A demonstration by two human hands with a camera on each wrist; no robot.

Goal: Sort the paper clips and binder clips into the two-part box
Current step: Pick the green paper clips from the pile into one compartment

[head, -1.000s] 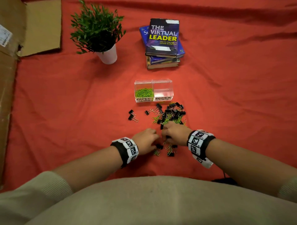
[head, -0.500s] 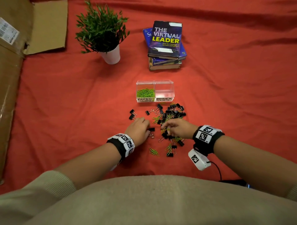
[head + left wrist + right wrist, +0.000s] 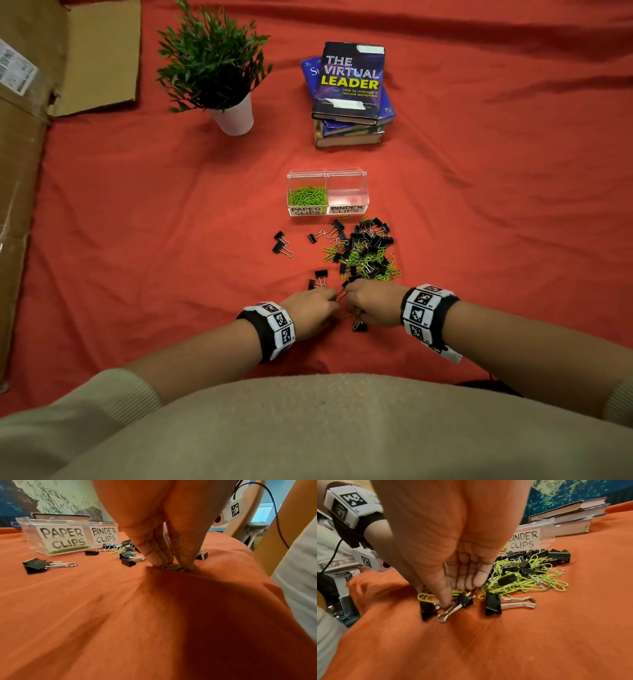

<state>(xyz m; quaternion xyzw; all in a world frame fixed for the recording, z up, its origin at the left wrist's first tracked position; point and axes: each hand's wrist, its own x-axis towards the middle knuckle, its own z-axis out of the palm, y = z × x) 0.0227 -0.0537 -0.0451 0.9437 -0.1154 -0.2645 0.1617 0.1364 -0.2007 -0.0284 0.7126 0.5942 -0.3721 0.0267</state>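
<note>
The clear two-part box [image 3: 363, 178] stands mid-cloth; its "PAPER CLIPS" half [image 3: 62, 536] holds green paper clips [image 3: 307, 196], and its "BINDER CLIPS" half [image 3: 524, 540] looks empty. A mixed pile [image 3: 364, 250] of black binder clips and green paper clips lies just in front of it. At the pile's near edge my left hand [image 3: 333, 298] pinches a few green paper clips [image 3: 177, 566] against the cloth between thumb and fingers [image 3: 160, 559]. My right hand [image 3: 457, 595] is right beside it and closes thumb and fingers on a small black binder clip [image 3: 464, 600].
Loose binder clips [image 3: 281, 244] lie left of the pile, and another [image 3: 493, 605] lies by my right hand. At the back are a potted plant [image 3: 219, 78] and a stack of books [image 3: 351, 96]. A cardboard box [image 3: 20, 171] runs along the left edge.
Both hands drew back from the pile toward me and closer together. The left hand now pinches paper clips, and the right has come down on a binder clip.
</note>
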